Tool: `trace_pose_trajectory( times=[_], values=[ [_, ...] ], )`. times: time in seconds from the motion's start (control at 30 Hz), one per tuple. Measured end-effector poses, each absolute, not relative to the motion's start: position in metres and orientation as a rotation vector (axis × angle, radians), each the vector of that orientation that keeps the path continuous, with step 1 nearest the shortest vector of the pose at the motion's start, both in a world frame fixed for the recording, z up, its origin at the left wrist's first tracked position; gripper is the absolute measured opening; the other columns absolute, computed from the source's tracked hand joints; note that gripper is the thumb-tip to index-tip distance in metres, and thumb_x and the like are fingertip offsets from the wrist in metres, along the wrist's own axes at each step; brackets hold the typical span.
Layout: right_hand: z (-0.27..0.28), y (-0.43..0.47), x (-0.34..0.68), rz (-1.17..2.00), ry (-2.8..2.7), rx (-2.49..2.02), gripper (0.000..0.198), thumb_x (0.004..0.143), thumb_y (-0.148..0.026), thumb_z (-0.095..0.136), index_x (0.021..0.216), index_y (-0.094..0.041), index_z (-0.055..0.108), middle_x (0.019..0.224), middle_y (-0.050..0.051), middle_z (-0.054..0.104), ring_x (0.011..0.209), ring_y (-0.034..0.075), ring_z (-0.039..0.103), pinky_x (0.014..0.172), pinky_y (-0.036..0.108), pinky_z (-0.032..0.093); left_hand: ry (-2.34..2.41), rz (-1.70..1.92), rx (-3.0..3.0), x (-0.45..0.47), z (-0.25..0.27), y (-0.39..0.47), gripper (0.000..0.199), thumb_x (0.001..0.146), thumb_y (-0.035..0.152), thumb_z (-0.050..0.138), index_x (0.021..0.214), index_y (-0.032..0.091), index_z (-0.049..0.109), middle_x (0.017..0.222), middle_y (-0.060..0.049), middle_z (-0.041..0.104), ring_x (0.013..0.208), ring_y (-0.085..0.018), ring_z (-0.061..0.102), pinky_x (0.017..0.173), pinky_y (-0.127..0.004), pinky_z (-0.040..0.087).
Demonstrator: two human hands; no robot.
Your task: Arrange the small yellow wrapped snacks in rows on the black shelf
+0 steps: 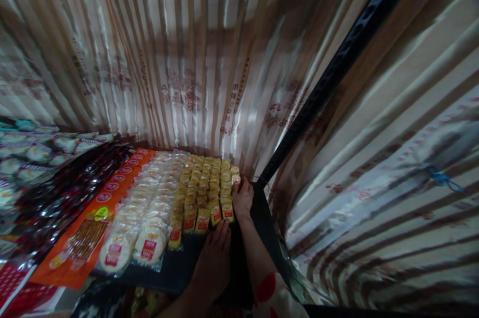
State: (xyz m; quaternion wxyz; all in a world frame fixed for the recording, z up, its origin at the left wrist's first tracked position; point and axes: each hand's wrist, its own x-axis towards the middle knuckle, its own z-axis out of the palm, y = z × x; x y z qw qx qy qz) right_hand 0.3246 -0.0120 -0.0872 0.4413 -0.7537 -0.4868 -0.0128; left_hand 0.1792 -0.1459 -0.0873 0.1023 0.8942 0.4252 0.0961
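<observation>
Rows of small yellow snack packets (203, 220) stand close together on a dark shelf (168, 270). My left hand (217, 245) lies at their front edge, fingers stretched out and touching the nearest packets. Along the right side of the block rests my right hand (244, 197), its fingers extended against the outermost row near the back. Neither hand appears to grip a packet. To the left of the yellow packets are rows of round white crackers (150, 243) in clear wrappers, lying overlapped. The undersides of my fingers are hidden.
An orange snack bag (80, 235) lies left of the crackers, beside dark shiny packets (71, 193) and white packets (37, 151). A black perforated post (322, 93) rises at the shelf's right corner. Pleated printed curtains (187, 58) hang behind and to the right.
</observation>
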Motion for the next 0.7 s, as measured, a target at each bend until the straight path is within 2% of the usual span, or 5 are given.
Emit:
trace_pose_trajectory(
  times=[0.2,0.37,0.53,0.7],
  values=[
    [-0.086,-0.017,0.329,0.121,-1.253,-1.868,0.049,0.084,-0.040,0.031,0.112,-0.008,0.055,0.106,0.018,0.062,0.100,0.026,0.054,0.089,0.041,0.037,1.260,0.302,2.662,0.179,-0.089,-0.146,0.058,0.080,0.010,0.033,0.138,0.011,0.028,0.149,-0.008,0.016,0.138,-0.021,0.009,0.108,-0.036,0.023],
    [-0.080,-0.043,0.328,0.044,-1.136,-1.815,0.048,0.082,-0.040,0.036,0.111,-0.008,0.055,0.112,0.019,0.058,0.108,0.027,0.050,0.094,0.043,0.035,1.262,0.357,2.663,0.179,-0.088,-0.147,0.057,0.081,0.010,0.032,0.138,0.010,0.029,0.148,-0.010,0.018,0.137,-0.021,0.013,0.107,-0.036,0.026],
    [-0.075,-0.104,0.307,0.069,-1.077,-1.749,0.041,0.083,-0.035,0.035,0.111,-0.011,0.053,0.116,0.017,0.055,0.112,0.026,0.047,0.096,0.043,0.035,1.205,0.509,2.727,0.177,-0.093,-0.148,0.048,0.086,0.014,0.031,0.132,0.010,0.039,0.142,-0.012,0.033,0.133,-0.021,0.026,0.102,-0.035,0.033],
    [-0.068,-0.174,0.271,0.175,-1.098,-1.723,0.040,0.085,-0.037,0.034,0.113,-0.015,0.052,0.118,0.015,0.054,0.113,0.023,0.047,0.096,0.039,0.036,1.142,0.635,2.721,0.171,-0.087,-0.151,0.040,0.091,0.020,0.028,0.125,0.013,0.048,0.135,-0.009,0.045,0.127,-0.020,0.037,0.099,-0.034,0.037]
  ],
)
